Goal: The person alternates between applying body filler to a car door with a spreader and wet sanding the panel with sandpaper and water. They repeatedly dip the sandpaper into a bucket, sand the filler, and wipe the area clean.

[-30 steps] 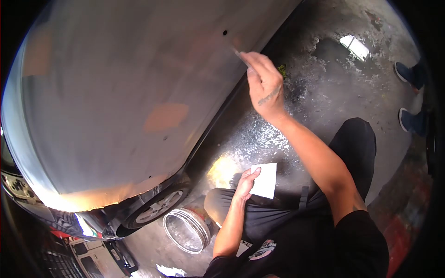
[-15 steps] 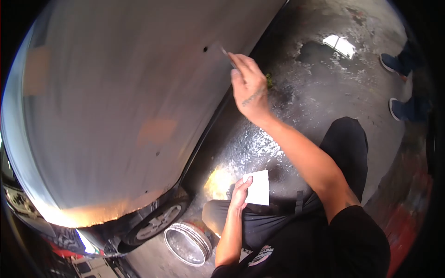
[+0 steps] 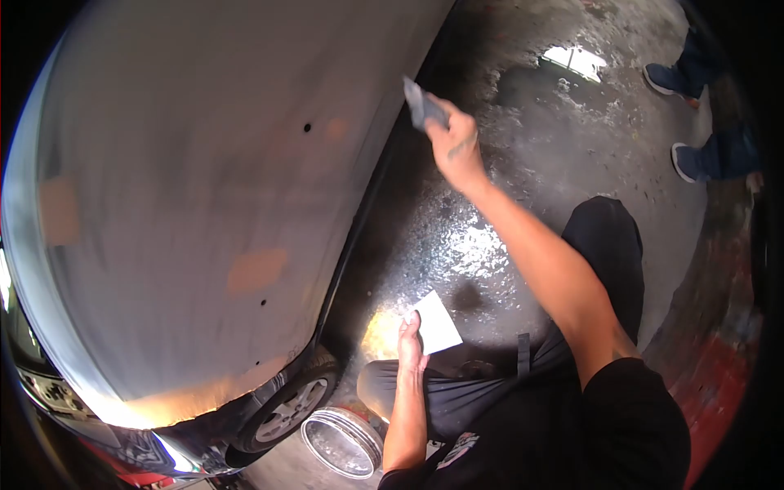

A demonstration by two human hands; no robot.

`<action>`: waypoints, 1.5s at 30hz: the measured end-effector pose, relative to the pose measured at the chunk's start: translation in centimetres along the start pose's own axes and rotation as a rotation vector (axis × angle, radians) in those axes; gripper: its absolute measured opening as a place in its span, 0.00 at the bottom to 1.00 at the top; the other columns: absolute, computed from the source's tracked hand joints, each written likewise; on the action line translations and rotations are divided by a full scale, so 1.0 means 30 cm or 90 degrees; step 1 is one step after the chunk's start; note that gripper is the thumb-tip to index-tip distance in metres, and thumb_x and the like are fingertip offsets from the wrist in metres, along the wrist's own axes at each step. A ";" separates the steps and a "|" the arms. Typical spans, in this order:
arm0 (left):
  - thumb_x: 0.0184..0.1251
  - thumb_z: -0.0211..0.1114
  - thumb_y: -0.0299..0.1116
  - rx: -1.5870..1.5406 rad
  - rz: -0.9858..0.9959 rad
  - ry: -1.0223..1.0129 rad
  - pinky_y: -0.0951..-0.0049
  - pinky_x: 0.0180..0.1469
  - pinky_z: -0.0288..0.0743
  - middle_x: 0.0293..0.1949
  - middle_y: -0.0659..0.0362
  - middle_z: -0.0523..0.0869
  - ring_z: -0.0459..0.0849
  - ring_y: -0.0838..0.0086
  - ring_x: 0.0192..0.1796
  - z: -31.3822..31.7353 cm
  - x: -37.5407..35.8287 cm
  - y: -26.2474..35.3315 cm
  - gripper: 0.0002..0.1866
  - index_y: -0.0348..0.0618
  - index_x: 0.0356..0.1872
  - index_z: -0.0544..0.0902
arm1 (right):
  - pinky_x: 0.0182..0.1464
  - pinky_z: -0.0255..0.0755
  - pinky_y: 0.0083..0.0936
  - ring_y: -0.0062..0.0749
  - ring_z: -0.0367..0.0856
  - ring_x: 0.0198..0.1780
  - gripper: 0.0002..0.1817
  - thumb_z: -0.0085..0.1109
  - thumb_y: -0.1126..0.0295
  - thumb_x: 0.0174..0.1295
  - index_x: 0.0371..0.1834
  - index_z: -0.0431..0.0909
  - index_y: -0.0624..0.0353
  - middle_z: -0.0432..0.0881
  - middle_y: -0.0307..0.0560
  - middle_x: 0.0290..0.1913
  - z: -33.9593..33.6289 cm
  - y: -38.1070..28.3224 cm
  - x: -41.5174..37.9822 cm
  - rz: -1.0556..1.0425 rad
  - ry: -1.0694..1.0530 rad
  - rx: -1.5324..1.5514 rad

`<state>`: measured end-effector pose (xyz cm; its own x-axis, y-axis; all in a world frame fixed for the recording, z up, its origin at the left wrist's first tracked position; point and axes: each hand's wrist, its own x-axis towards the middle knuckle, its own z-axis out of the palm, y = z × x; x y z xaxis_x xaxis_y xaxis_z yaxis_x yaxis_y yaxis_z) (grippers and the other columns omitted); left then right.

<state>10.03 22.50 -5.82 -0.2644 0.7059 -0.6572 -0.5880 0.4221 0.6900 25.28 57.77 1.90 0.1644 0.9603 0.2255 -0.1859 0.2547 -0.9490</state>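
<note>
A flat, greyish spreader-like tool is in my right hand, its pale tip near the edge of the grey car panel. Lower down, my left hand holds a white square sheet or board by its left side, above my bent leg. The panel has orange-tan patches and small dark holes. A faint round orange spot shows beside the upper hole.
An upright bucket stands near the car's wheel. Another person's feet in dark shoes are at the upper right. The floor looks wet and reflective.
My right hand has moved slightly right and down, turning the tool so its flat face shows. The white sheet has tilted. The view has shifted, and the orange spot by the hole is now uncovered.
</note>
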 end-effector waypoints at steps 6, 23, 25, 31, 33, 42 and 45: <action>0.85 0.61 0.39 0.016 -0.004 0.003 0.64 0.59 0.85 0.56 0.54 0.89 0.89 0.66 0.56 0.012 0.017 -0.023 0.18 0.37 0.64 0.81 | 0.65 0.77 0.34 0.50 0.86 0.62 0.20 0.52 0.77 0.71 0.64 0.83 0.64 0.86 0.59 0.62 -0.016 0.032 0.272 -0.178 0.049 -0.139; 0.85 0.61 0.41 0.039 -0.038 0.023 0.65 0.55 0.86 0.53 0.54 0.90 0.90 0.68 0.53 0.009 0.014 -0.028 0.18 0.38 0.63 0.81 | 0.63 0.80 0.35 0.53 0.87 0.59 0.22 0.55 0.85 0.66 0.61 0.85 0.64 0.86 0.58 0.59 0.032 0.087 0.220 -0.307 0.037 -0.208; 0.85 0.61 0.41 0.041 -0.038 0.027 0.65 0.55 0.86 0.53 0.54 0.90 0.90 0.68 0.52 0.026 0.013 -0.022 0.18 0.38 0.63 0.81 | 0.64 0.79 0.34 0.51 0.87 0.61 0.21 0.54 0.83 0.68 0.62 0.85 0.63 0.87 0.58 0.60 0.009 0.085 0.263 -0.226 0.065 -0.152; 0.86 0.60 0.42 0.044 -0.041 0.034 0.65 0.56 0.86 0.54 0.54 0.89 0.90 0.67 0.52 0.005 0.006 -0.027 0.19 0.38 0.64 0.81 | 0.64 0.78 0.35 0.54 0.86 0.60 0.22 0.55 0.83 0.66 0.63 0.83 0.65 0.85 0.60 0.61 0.078 0.085 0.300 -0.304 0.098 -0.205; 0.86 0.60 0.42 0.049 -0.040 0.036 0.64 0.56 0.86 0.54 0.54 0.89 0.90 0.66 0.53 0.013 0.011 -0.020 0.19 0.38 0.64 0.80 | 0.63 0.79 0.36 0.55 0.86 0.60 0.23 0.54 0.84 0.65 0.63 0.83 0.65 0.84 0.61 0.60 0.094 0.082 0.227 -0.287 0.069 -0.193; 0.86 0.59 0.43 -0.095 0.054 0.113 0.57 0.67 0.82 0.62 0.52 0.86 0.87 0.60 0.62 0.084 0.120 0.017 0.22 0.38 0.68 0.78 | 0.65 0.80 0.40 0.54 0.88 0.58 0.26 0.49 0.84 0.57 0.57 0.87 0.64 0.89 0.61 0.56 -0.041 0.029 0.023 -0.235 -0.371 -0.076; 0.83 0.63 0.44 -0.216 0.080 0.146 0.56 0.68 0.81 0.61 0.54 0.87 0.87 0.59 0.64 0.272 0.136 0.106 0.23 0.41 0.69 0.79 | 0.70 0.76 0.40 0.47 0.85 0.62 0.32 0.56 0.83 0.54 0.67 0.83 0.58 0.88 0.55 0.60 -0.149 -0.164 -0.107 -0.314 -0.590 -0.068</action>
<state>13.31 31.36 -3.82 -0.4901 0.5789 -0.6517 -0.7489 0.1030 0.6546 30.00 52.92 4.86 -0.6145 0.4754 0.6296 -0.2073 0.6727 -0.7103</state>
